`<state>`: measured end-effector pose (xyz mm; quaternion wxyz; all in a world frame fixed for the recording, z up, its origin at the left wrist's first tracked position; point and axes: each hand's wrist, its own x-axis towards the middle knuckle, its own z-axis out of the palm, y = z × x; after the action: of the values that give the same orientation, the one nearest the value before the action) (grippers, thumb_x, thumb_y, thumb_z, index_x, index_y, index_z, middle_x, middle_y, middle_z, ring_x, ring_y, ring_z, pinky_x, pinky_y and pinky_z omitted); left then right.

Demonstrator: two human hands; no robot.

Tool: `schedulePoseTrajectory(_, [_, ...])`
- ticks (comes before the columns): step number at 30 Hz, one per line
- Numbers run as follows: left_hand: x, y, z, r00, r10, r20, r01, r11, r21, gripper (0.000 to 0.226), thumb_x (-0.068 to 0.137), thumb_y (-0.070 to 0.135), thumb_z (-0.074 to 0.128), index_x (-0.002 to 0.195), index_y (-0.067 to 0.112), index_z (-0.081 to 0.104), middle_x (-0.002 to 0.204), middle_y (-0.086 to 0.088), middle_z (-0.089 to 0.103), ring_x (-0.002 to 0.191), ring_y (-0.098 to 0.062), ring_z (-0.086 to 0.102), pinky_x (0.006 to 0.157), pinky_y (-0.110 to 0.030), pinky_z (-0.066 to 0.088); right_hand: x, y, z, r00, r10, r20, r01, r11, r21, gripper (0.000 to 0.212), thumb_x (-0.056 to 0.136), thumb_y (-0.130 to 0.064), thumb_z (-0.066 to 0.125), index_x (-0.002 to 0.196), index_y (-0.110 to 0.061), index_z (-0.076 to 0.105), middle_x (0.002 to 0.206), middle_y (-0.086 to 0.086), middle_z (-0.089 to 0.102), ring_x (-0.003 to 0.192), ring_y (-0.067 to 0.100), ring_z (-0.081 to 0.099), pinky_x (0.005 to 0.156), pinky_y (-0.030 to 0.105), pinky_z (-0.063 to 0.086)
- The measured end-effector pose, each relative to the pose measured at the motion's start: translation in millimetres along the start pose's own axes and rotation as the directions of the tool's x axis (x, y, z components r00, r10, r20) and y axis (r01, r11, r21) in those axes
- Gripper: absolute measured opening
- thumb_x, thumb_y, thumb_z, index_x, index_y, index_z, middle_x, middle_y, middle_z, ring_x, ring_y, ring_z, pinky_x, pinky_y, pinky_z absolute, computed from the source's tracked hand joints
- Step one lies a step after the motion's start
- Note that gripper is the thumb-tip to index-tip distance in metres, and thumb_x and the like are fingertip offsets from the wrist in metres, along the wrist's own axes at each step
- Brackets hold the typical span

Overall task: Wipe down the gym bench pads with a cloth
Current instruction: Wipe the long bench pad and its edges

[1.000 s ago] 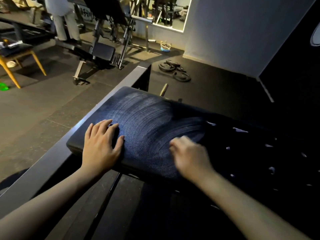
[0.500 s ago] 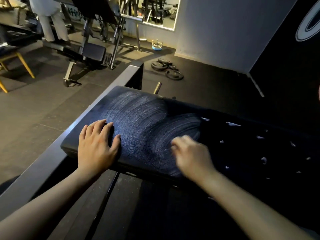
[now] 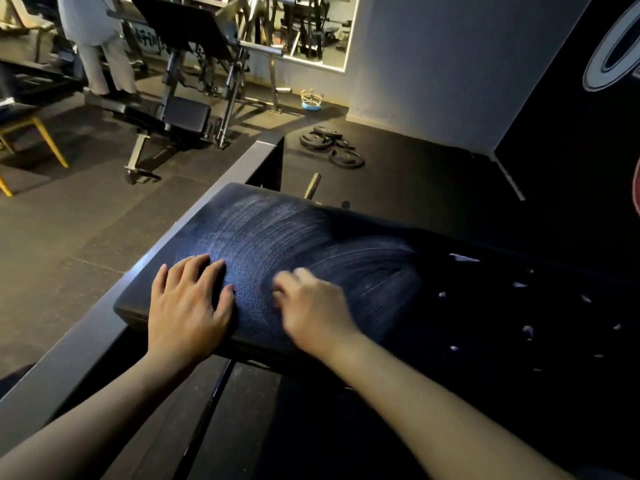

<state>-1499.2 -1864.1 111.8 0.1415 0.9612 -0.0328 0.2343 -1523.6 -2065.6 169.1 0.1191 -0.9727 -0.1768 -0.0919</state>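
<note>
Left hand is pressing flat, fingers spread, on the pad while the blurred right hand, grip and cloth unclear, is seemingly wiping mid-pad, with the darker right end likely needing passes next.

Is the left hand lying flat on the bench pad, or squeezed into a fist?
Flat. The left hand rests on the pad with its fingers straight and spread apart, holding nothing.

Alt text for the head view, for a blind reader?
Two bare hands on a dark bench pad streaked with wipe marks: left hand flat, right hand blurred beside it. Beyond, weight plates lie on the floor.
</note>
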Motion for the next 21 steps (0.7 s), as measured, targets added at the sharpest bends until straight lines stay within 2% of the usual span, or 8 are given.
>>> schedulePoseTrajectory(2, [1,1,0,1.000,-0.008,0.003,0.008,1.000,-0.006,0.050,0.092,0.048,0.043,0.126,0.020,0.066,0.135,-0.006,0.060,0.130,-0.032,0.051,0.120,-0.054,0.027,-7,65,-17,0.979,0.200,-0.052,-0.204,0.972,-0.117,0.017,0.096,-0.026,0.054,0.110,-0.025,0.063,0.105,0.006,0.066,0.087,0.036,0.068,0.067,0.038,0.050])
schedulePoseTrajectory(6, [0,4,-1,1.000,-0.016,0.008,0.016,1.000,0.007,0.047,0.092,0.046,0.044,0.124,0.020,0.066,0.134,-0.007,0.060,0.129,-0.032,0.051,0.120,-0.053,0.027,13,187,-53,0.775,0.606,-0.181,-0.633,0.740,-0.230,0.021,0.096,-0.018,0.053,0.116,-0.016,0.061,0.116,0.018,0.065,0.101,0.042,0.065,0.083,0.043,0.052])
schedulePoseTrajectory(9, [1,4,0,1.000,-0.019,0.004,0.019,1.000,0.017,0.046,0.092,0.045,0.046,0.124,0.020,0.066,0.133,-0.007,0.060,0.128,-0.032,0.051,0.119,-0.053,0.027,38,136,-31,0.829,0.525,-0.194,-0.556,0.809,-0.189,0.021,0.095,-0.016,0.053,0.115,-0.015,0.060,0.115,0.017,0.063,0.101,0.040,0.065,0.080,0.040,0.052])
schedulePoseTrajectory(12, [0,3,-2,1.000,-0.011,0.017,0.011,1.000,0.022,0.048,0.092,0.046,0.044,0.126,0.020,0.066,0.134,-0.007,0.060,0.128,-0.032,0.050,0.119,-0.053,0.026,16,31,-5,0.971,0.231,-0.056,-0.234,0.970,-0.063,0.016,0.093,-0.019,0.054,0.107,-0.020,0.063,0.101,0.010,0.064,0.086,0.035,0.066,0.065,0.035,0.045])
schedulePoseTrajectory(15, [0,3,-4,1.000,-0.003,0.008,0.003,1.000,0.011,0.050,0.092,0.047,0.044,0.127,0.018,0.067,0.133,-0.008,0.060,0.127,-0.033,0.050,0.119,-0.055,0.026,-45,0,-11,1.000,-0.026,0.003,0.026,0.999,0.030,0.010,0.095,-0.030,0.054,0.100,-0.024,0.060,0.090,0.003,0.059,0.072,0.030,0.065,0.055,0.034,0.044])
schedulePoseTrajectory(16, [0,4,-4,1.000,-0.006,0.010,0.006,1.000,0.011,0.050,0.092,0.046,0.044,0.126,0.018,0.067,0.133,-0.008,0.060,0.127,-0.033,0.051,0.119,-0.056,0.025,-55,17,-16,0.999,-0.030,-0.032,0.031,0.999,0.023,0.013,0.095,-0.034,0.052,0.100,-0.026,0.060,0.090,0.001,0.060,0.072,0.029,0.066,0.055,0.036,0.048])
schedulePoseTrajectory(18, [0,6,-3,1.000,-0.008,0.020,0.007,1.000,0.023,0.049,0.091,0.046,0.045,0.126,0.018,0.067,0.133,-0.009,0.060,0.127,-0.033,0.051,0.120,-0.056,0.025,-52,74,-31,0.987,0.153,-0.059,-0.156,0.985,-0.066,0.016,0.097,-0.035,0.052,0.103,-0.026,0.063,0.096,0.003,0.064,0.079,0.033,0.067,0.063,0.039,0.052])
schedulePoseTrajectory(21, [-1,7,-3,0.999,-0.004,0.033,0.003,1.000,0.031,0.050,0.092,0.045,0.044,0.126,0.017,0.067,0.133,-0.010,0.061,0.127,-0.034,0.052,0.120,-0.055,0.025,-3,172,-49,0.863,0.493,-0.110,-0.505,0.831,-0.232,0.015,0.098,-0.027,0.054,0.109,-0.020,0.061,0.108,0.014,0.066,0.094,0.039,0.066,0.073,0.040,0.049])
